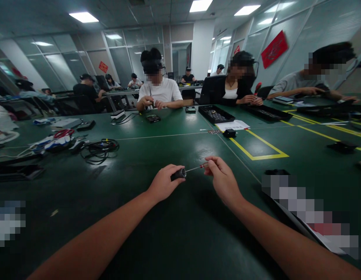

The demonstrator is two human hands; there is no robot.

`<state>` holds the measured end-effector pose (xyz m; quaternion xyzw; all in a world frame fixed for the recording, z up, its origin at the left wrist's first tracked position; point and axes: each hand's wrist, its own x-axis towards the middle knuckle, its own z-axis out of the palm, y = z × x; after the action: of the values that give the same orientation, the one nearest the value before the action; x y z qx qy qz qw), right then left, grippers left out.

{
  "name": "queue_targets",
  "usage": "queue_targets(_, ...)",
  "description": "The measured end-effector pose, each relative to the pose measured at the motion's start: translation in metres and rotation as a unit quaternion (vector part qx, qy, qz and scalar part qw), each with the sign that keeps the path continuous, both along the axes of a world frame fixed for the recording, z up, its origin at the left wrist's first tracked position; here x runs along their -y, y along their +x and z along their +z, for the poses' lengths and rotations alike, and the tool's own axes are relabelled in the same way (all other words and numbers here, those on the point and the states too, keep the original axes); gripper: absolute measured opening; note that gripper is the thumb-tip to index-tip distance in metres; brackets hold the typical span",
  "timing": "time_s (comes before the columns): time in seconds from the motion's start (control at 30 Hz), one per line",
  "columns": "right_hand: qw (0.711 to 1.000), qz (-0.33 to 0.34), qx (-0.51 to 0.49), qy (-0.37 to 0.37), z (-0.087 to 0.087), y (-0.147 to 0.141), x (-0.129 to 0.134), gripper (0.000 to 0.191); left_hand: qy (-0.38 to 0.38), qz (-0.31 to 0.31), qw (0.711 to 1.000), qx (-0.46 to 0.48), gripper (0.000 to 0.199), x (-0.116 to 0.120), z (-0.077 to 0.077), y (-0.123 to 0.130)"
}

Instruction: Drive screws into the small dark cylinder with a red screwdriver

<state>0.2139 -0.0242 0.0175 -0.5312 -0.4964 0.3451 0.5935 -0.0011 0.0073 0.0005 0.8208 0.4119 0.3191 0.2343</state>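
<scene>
My left hand [163,182] is closed around a short black cylinder [179,174], whose round open end faces right. Between the fingers of my right hand [222,179] is the reddish, see-through handle of a small screwdriver [204,165]. Its thin metal shaft points left, and the tip is at the cylinder's open end; whether it reaches inside I cannot tell. Both hands are above the green table [157,241], near the middle of the view.
Black coiled cables [100,149] and a heap of gloves [53,143] lie at left. A small black block [230,133] stands beyond my hands, near yellow tape [269,157]. Black parts trays [216,115] lie farther back. Several people sit around the tables.
</scene>
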Motion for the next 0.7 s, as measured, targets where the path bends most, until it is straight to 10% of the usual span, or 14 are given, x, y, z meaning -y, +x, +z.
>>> queue_targets(0.7, 0.999, 0.01, 0.02, 0.022, 0.0042, 0.0, 0.0031, 0.036, -0.012, 0.013, 1.0, -0.001, 0.037, 0.0016, 0.0032, 0.0005)
